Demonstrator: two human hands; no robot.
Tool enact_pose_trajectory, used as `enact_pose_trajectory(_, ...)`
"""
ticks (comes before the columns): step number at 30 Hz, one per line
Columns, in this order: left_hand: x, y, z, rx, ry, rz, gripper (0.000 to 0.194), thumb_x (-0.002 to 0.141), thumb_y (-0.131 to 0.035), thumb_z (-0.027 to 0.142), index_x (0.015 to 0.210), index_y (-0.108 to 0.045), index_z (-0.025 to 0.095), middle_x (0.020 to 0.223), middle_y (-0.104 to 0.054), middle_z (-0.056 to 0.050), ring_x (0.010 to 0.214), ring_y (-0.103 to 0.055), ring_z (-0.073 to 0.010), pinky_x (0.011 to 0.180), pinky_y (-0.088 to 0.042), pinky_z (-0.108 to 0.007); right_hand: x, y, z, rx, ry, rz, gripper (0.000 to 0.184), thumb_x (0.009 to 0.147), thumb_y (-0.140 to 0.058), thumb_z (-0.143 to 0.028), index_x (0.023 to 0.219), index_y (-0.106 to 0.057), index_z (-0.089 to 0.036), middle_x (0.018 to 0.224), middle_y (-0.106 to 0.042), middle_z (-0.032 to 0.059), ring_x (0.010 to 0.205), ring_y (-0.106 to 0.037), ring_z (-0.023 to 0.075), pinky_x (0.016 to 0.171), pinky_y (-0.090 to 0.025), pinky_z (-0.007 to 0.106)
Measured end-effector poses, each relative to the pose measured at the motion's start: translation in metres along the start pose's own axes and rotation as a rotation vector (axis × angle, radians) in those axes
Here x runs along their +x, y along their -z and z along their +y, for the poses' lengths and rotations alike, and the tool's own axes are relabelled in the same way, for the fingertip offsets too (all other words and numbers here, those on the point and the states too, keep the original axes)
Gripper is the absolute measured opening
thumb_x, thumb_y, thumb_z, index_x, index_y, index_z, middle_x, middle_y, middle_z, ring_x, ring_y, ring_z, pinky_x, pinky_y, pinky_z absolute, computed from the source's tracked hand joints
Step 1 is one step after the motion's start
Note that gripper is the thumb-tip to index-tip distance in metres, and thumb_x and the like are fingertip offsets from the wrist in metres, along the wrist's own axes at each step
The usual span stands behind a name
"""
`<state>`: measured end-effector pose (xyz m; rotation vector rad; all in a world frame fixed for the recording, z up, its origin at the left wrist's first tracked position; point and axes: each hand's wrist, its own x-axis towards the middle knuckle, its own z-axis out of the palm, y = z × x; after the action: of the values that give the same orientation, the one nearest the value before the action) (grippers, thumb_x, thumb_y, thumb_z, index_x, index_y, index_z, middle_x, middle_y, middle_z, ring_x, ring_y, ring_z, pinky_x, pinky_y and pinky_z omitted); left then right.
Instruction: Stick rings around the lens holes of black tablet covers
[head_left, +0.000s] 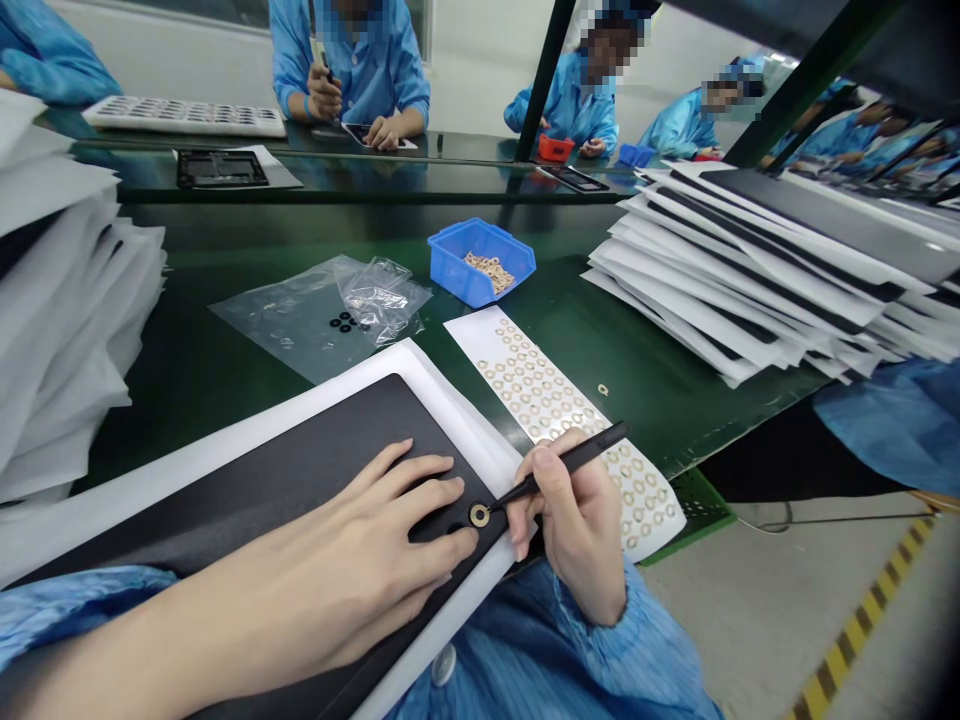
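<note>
My left hand [375, 550] lies flat on a black panel [330, 440], its fingers spread beside a hole near the corner. Black tweezers [577, 455] are gripped in my right hand [574, 520], their tip touching a small gold ring [479, 515] on the panel's corner. White foam sheeting [450, 400] lies beneath the panel. Close behind my right hand is a white sheet [540, 385] bearing rows of ring stickers. One loose ring [603, 390] sits on the green table to the right of that sheet.
A blue bin [457, 270] holds many small rings. Clear plastic bags [322, 310] with black rings lie left of it. Stacks of wrapped panels stand at left [60, 300] and right [720, 270]. Across the bench, several people in blue work [349, 70].
</note>
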<state>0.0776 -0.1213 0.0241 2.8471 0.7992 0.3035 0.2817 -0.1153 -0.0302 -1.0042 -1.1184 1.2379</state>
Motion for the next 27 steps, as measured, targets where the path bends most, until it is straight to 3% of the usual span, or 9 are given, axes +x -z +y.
enact_pose_trajectory(5,0.001,-0.001,0.001,0.006,0.003,0.034,0.032,0.096,-0.038,0.022,0.126,-0.05,0.02,0.12,-0.06,-0.007,0.122,-0.046,-0.0241,0.108,-0.034,-0.048,-0.004,-0.003,-0.008,-0.135,0.085,0.026,0.02,0.093,-0.049,-0.036,0.079,-0.046,-0.022,0.042,-0.051,-0.0091,0.028,-0.052,0.0092,0.029,-0.042,0.016)
enact_pose_trajectory(11,0.003,-0.001,0.001,0.035,0.019,-0.007,0.036,0.095,-0.043,0.024,0.13,-0.047,0.021,0.121,-0.059,-0.006,0.119,-0.047,-0.0268,0.102,-0.038,-0.051,-0.01,-0.002,-0.008,-0.215,0.269,0.05,0.012,0.094,-0.046,-0.027,0.084,-0.048,-0.022,0.074,-0.059,-0.0014,0.039,-0.059,0.0078,0.033,-0.048,0.019)
enact_pose_trajectory(21,0.004,-0.008,0.002,0.068,0.037,-0.018,0.037,0.096,-0.04,0.027,0.132,-0.046,0.023,0.12,-0.06,-0.006,0.116,-0.049,-0.0303,0.1,-0.037,-0.059,-0.013,0.001,-0.007,-0.179,0.307,-0.008,0.01,0.096,-0.04,-0.019,0.089,-0.046,-0.022,0.076,-0.054,-0.0022,0.043,-0.058,0.0065,0.039,-0.049,0.02)
enact_pose_trajectory(27,0.003,-0.004,0.004,0.053,0.062,-0.014,0.033,0.096,-0.039,0.027,0.128,-0.047,0.025,0.119,-0.06,-0.004,0.116,-0.048,-0.028,0.101,-0.037,-0.057,-0.011,0.002,-0.008,-0.246,0.419,-0.045,0.01,0.095,-0.042,-0.014,0.09,-0.047,-0.02,0.068,-0.052,-0.0036,0.046,-0.055,0.0067,0.046,-0.047,0.022)
